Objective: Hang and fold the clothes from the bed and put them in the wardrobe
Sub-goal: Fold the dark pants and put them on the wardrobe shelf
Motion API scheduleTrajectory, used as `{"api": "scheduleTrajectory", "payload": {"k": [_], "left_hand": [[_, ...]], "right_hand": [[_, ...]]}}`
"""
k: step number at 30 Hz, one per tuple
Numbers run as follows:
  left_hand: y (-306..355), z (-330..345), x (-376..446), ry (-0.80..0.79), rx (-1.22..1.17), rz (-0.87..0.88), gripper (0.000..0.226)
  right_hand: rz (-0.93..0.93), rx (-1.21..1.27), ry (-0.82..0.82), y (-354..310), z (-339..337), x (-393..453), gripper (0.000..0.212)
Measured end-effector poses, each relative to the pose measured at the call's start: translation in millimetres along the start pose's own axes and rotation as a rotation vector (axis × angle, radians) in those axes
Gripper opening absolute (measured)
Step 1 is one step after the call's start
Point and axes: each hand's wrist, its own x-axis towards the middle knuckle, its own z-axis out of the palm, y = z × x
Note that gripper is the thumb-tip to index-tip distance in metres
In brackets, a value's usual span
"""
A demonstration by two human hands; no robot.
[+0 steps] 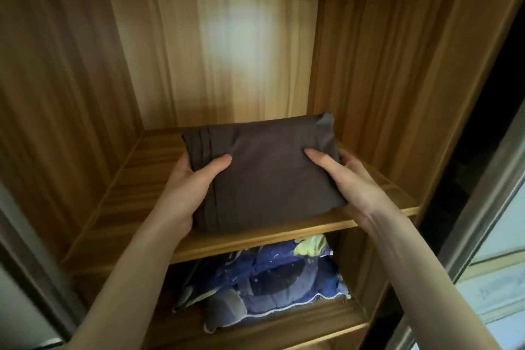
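A folded dark brown garment [264, 170] lies over the front part of a wooden wardrobe shelf [136, 179]. My left hand [190, 187] grips its left edge, thumb on top and fingers hidden underneath. My right hand [349, 182] grips its right edge the same way, thumb lying across the cloth. The garment's near end reaches the shelf's front lip. Whether its full weight rests on the shelf I cannot tell.
The wardrobe compartment [216, 57] has wooden side walls and a lit back panel behind the garment. On the shelf below lies a blue patterned pillow or bedding [264, 281]. A sliding door frame [483, 207] stands at the right, another door edge [25, 264] at the left.
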Motion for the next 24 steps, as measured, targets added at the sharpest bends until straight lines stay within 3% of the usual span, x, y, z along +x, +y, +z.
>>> {"api": "scheduleTrajectory", "payload": {"k": [4,10,13,15,18,20,24], "left_hand": [[-5,2,11,0.042,0.087,0.007,0.059],[-9,-2,27,0.095,0.388,0.029,0.081],[-7,-2,27,0.143,0.643,0.035,0.092],[-6,-1,22,0.207,0.964,0.06,0.096],[-6,0,11,0.305,1.276,0.199,0.083],[-7,2,7,0.306,1.296,0.327,0.067],[-15,11,5,0.106,1.202,0.418,0.048]], "right_hand": [[-0.015,-0.1,0.062,14,6,24,0.046],[-0.018,-0.382,0.078,26,2,37,0.04],[-0.038,-0.695,0.105,26,4,37,0.053],[-0.097,-0.862,0.192,25,11,30,0.06],[-0.348,-1.058,0.321,24,18,24,0.067],[-0.478,-1.065,0.191,21,19,25,0.068],[-0.417,-1.099,-0.196,21,29,28,0.07]]}}
